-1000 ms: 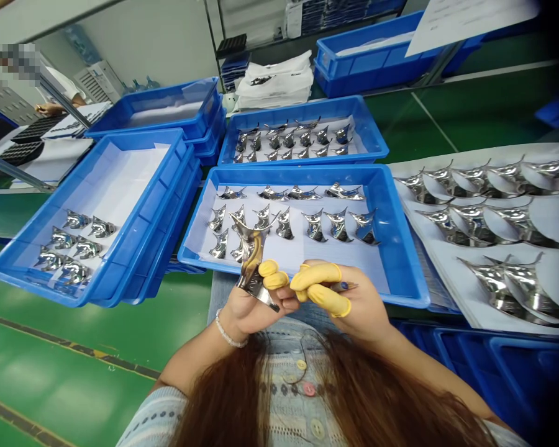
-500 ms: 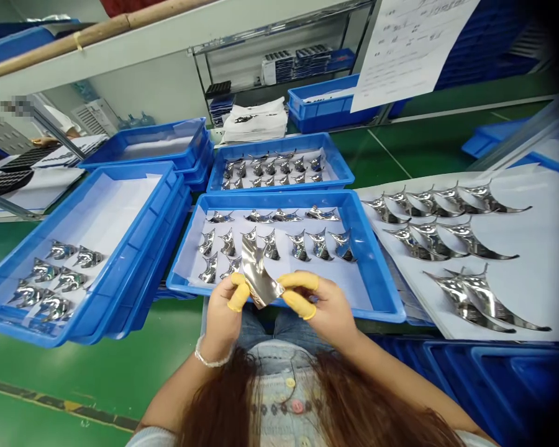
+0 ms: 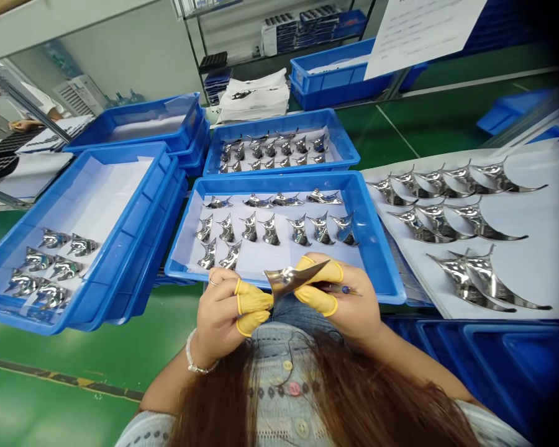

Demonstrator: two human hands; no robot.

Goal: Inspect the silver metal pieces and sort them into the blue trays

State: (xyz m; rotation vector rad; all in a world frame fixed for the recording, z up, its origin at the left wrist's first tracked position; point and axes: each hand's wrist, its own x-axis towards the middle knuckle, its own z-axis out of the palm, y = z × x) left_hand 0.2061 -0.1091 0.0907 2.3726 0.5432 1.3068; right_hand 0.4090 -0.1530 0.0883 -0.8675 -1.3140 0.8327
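Note:
Both my hands wear yellow finger cots and hold one shiny, curved, pointed metal piece (image 3: 292, 277) between them, close to my chest. My left hand (image 3: 228, 307) pinches its left end with thumb and forefinger. My right hand (image 3: 342, 295) grips its right side and also keeps a thin pen-like tool (image 3: 342, 288) tucked in its fingers. The piece lies almost level, tip pointing right. Just beyond my hands is a blue tray (image 3: 375, 248) lined with white paper, with several like metal pieces set in rows.
A blue tray (image 3: 135, 211) at left holds several metal pieces. Another blue tray (image 3: 340, 139) behind the middle one holds more. On the right a white sheet (image 3: 540, 273) carries larger metal pieces. Blue bins stand at the back; another person's arm (image 3: 25, 124) shows far left.
The metal piece was upright in my left hand, then held by both hands, and is now turned almost flat. The camera view has shifted slightly.

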